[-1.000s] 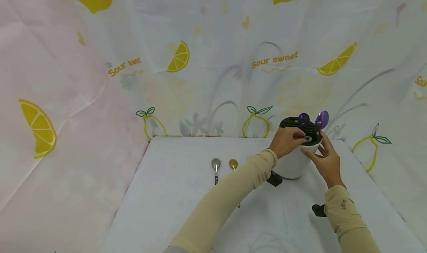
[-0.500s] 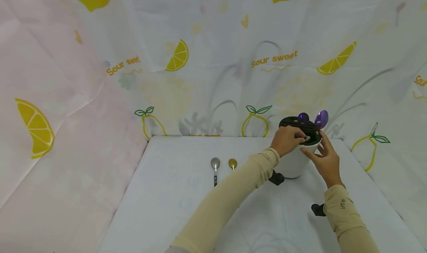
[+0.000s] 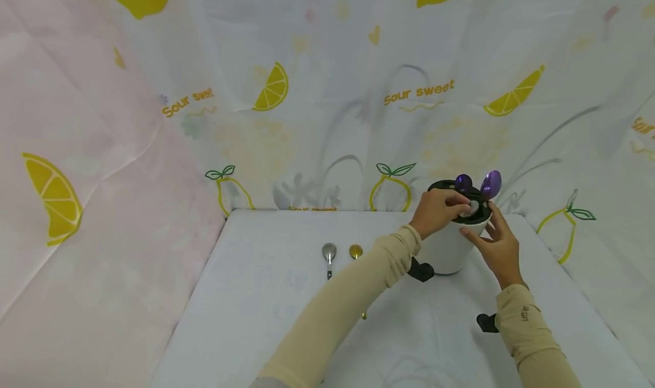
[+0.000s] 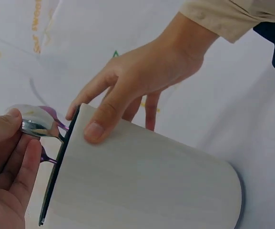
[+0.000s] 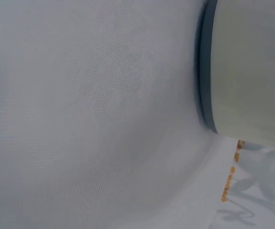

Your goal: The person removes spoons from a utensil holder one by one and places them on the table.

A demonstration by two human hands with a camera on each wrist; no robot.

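A white utensil holder [image 3: 450,248] with a black slotted top [image 3: 442,186] stands upright at the right of the table. My left hand [image 3: 439,210] is over its top and pinches a silver spoon [image 4: 36,125] by the bowl. The spoon's neck runs down into the top; its handle is hidden inside. My right hand [image 3: 498,248] steadies the holder at the rim, with the thumb on the near side and the fingers round the right side. Two purple spoons [image 3: 491,184] stand in the top with their bowls up. The right wrist view shows only the holder's lower part [image 5: 251,71].
Left of the holder, a grey spoon [image 3: 329,251] with a dark handle and a gold spoon [image 3: 355,251] lie on the white table [image 3: 256,297]. My left sleeve covers part of them. A lemon-print cloth [image 3: 317,126] hangs behind.
My left hand has risen slightly at the top of the holder, and more of the silver spoon's bowl shows. The right hand has kept its place on the rim.
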